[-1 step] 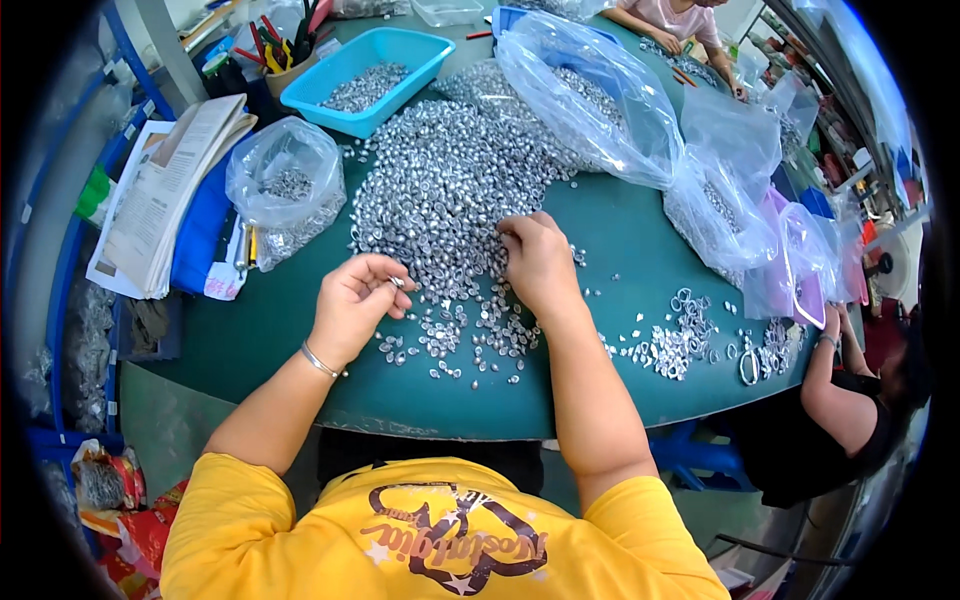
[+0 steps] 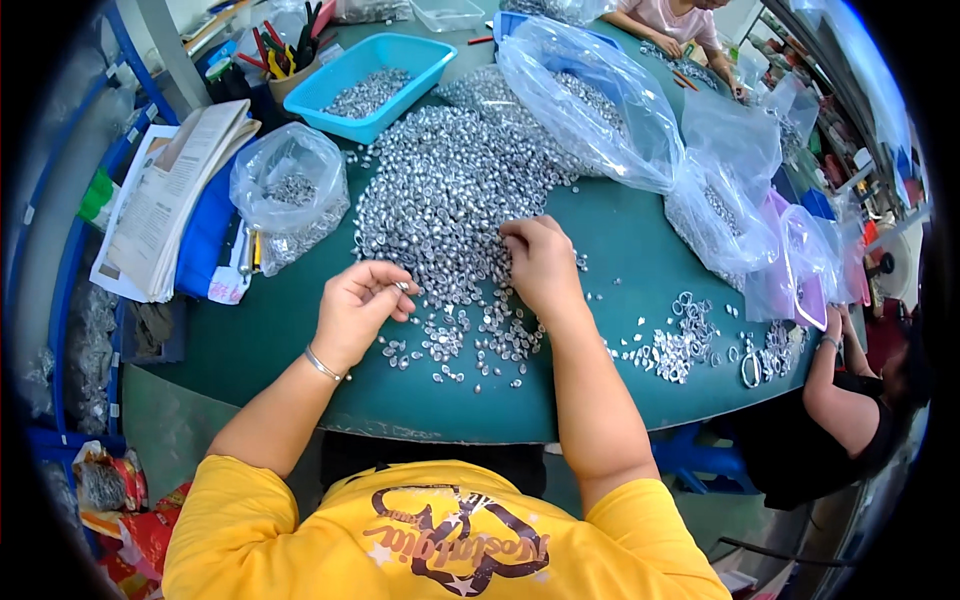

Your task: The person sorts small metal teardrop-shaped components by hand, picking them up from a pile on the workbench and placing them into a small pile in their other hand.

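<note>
A large heap of small, shiny silver teardrop-shaped metal pieces [image 2: 430,190] covers the middle of the green table. At its near left edge, my left hand [image 2: 360,305] pinches one small silver metal piece [image 2: 402,286] between thumb and forefinger. My right hand [image 2: 542,262] rests against the heap's right side, its fingers curled together and pointing into the pieces. Whatever its fingertips hold is hidden behind the hand. Between my two hands, nearer the table edge, lie small loose clusters of the same pieces [image 2: 444,335].
Around the heap stand a blue basket [image 2: 390,88] of pieces, a clear bag [image 2: 285,190], papers [image 2: 175,200] and larger plastic bags [image 2: 600,100]. Silver scraps and rings [image 2: 685,340] lie to the right. One co-worker [image 2: 850,410] sits at right, another [image 2: 680,25] at the far side.
</note>
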`<action>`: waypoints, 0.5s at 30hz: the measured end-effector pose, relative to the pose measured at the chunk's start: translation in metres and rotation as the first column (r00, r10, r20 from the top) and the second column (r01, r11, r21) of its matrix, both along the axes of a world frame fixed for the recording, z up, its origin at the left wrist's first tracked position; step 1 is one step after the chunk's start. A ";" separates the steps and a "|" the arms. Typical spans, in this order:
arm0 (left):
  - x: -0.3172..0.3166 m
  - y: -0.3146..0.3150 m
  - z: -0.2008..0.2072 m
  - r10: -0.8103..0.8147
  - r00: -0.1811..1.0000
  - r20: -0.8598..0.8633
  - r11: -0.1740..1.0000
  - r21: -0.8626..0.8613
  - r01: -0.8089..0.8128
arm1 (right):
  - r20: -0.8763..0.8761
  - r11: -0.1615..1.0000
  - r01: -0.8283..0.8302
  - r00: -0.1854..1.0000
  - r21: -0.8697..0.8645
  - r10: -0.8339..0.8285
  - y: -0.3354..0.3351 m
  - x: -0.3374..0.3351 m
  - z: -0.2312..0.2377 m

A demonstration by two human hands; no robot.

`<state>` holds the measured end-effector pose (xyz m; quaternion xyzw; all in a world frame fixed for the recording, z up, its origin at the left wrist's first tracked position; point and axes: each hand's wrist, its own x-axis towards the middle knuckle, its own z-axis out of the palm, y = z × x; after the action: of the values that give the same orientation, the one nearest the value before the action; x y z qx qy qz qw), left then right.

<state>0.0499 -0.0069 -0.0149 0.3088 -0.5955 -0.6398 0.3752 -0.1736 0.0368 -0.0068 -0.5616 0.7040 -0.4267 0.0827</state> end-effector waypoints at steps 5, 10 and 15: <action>-0.012 -0.002 0.013 0.009 1.000 0.006 1.000 0.017 -0.009 | 0.642 0.986 -0.154 0.763 0.068 0.075 -0.003 -0.001 0.004; -0.038 -0.015 0.023 -0.101 0.994 -0.051 0.986 0.125 0.107 | 0.900 0.958 -0.285 0.425 0.030 0.098 0.000 0.012 0.017; -0.042 -0.012 0.004 -0.074 0.986 -0.149 0.993 0.085 0.087 | 0.944 0.927 -0.376 0.308 0.007 0.118 0.003 0.018 0.011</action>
<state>0.0078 -0.0190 -0.0113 0.2538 -0.5486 -0.7018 0.3770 -0.1556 0.0400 0.0037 -0.3068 0.4786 -0.5677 0.5954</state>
